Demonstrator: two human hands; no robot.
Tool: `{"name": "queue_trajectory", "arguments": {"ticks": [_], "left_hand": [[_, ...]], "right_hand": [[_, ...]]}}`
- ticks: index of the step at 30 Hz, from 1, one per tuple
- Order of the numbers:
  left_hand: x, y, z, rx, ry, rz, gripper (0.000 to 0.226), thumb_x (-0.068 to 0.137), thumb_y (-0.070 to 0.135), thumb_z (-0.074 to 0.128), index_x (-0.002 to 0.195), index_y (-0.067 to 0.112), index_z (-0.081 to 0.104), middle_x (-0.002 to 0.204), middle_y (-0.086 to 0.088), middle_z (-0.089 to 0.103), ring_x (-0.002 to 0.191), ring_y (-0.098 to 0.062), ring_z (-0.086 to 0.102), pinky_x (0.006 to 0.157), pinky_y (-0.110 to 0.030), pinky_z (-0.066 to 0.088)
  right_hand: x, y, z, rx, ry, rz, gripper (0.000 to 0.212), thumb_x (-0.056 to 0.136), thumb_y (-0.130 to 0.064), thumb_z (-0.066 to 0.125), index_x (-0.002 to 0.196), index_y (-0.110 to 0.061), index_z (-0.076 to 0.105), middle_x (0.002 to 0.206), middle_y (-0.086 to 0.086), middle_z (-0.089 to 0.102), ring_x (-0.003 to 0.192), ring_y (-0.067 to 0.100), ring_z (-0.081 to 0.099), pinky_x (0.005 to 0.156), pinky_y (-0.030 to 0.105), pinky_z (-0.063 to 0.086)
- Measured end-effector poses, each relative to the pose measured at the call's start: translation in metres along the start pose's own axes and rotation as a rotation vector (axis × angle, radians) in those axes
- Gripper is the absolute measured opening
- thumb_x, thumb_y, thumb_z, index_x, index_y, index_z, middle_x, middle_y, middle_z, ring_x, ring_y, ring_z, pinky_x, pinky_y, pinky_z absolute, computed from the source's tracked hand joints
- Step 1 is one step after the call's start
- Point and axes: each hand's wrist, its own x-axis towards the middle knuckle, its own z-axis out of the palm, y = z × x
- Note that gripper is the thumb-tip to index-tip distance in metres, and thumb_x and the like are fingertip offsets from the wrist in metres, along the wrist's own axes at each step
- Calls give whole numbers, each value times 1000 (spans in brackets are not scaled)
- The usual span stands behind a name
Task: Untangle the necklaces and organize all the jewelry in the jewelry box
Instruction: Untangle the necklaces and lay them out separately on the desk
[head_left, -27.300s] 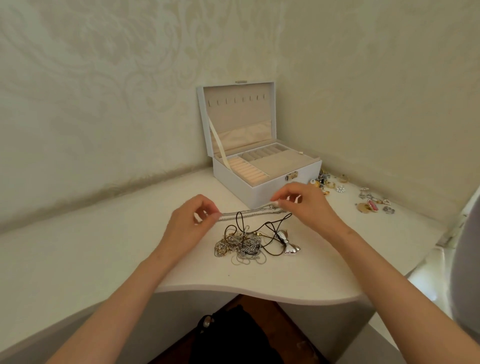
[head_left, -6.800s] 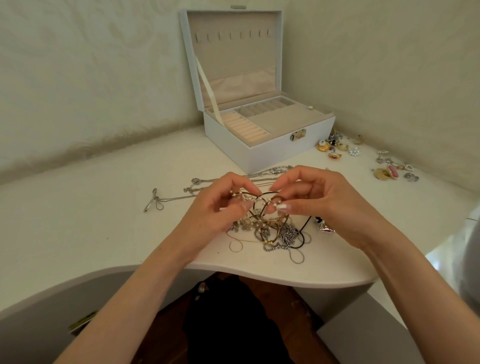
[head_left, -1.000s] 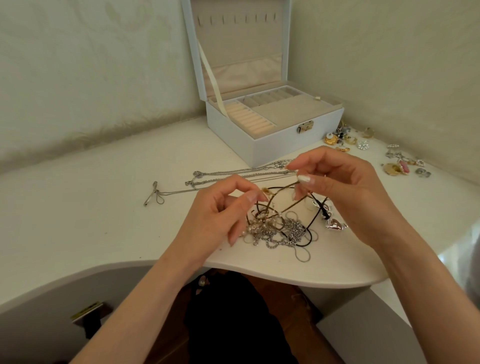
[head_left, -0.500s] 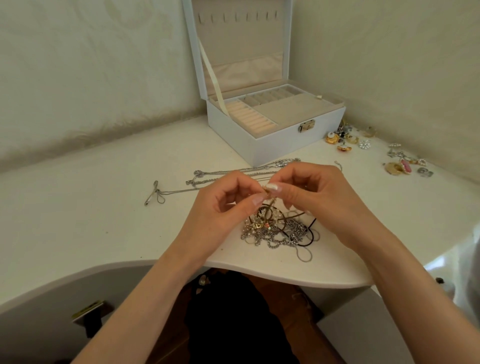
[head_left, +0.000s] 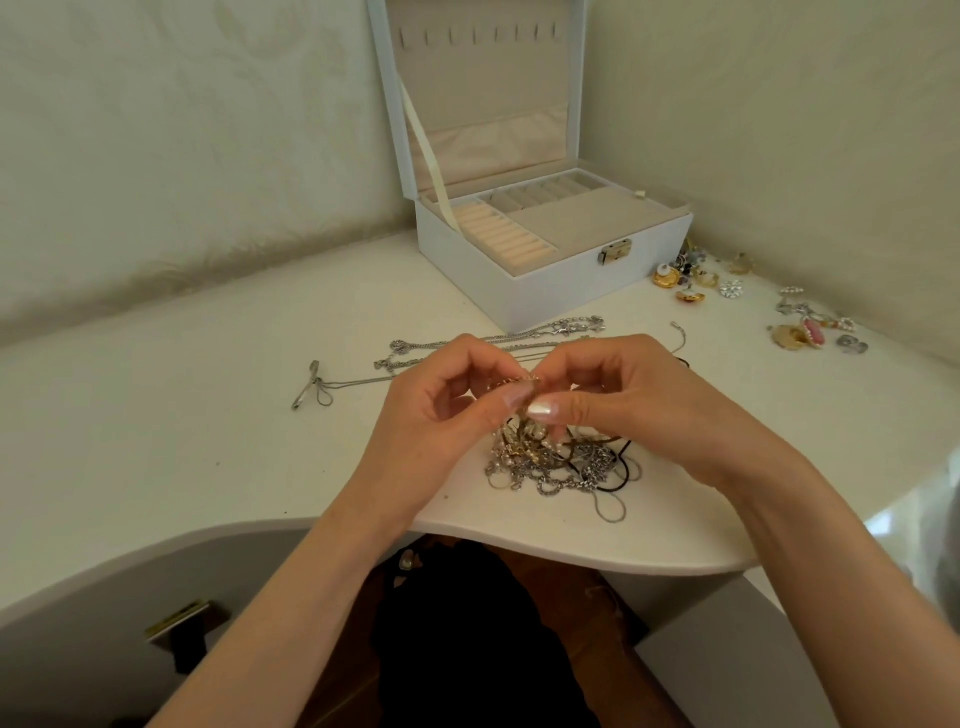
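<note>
On the white table (head_left: 208, 441), your left hand (head_left: 441, 415) and right hand (head_left: 634, 405) both pinch strands of the tangled necklaces (head_left: 561, 462).

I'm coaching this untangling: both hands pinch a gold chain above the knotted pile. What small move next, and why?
Probably ease the left hand and right hand slowly apart, drawing the gold chain out. Both pinch it close together just above the tangled pile of silver chains and black cord.
</note>
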Motion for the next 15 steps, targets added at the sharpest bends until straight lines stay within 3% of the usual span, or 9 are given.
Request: {"name": "queue_trajectory", "arguments": {"ticks": [4,8,13,15], "left_hand": [[0,-1,-1,-18,24,1,7,79,18,67,85,17,64,71,13,60,63,1,50,61,-9,39],[0,0,0,-36,13,-4,7,82,13,65,89,14,64,74,10,65,65,1,54,62,-9,40],[-1,1,-2,-30,15,-25,14,80,25,61,90,15,63,74,7,65,63,-5,53,57,-16,41],[-1,0,-1,-39,22,-53,10,81,20,63,88,13,61,71,6,64,61,-8,53,55,-17,42]], "right_hand": [[0,2,0,-21,-43,17,30,67,-29,70,93,-16,70,58,3,63,58,6,59,67,11,45],[-2,-4,0,18,-59,19,19,77,-19,66,92,-6,66,51,6,58,40,-1,47,50,4,37],[-2,-2,-1,110,-30,13,22,69,-24,69,81,-12,57,54,8,61,37,5,34,39,12,27],[-1,-2,-2,138,-8,-16,18,70,-20,69,78,-10,56,55,9,61,38,7,35,39,14,26]]}}
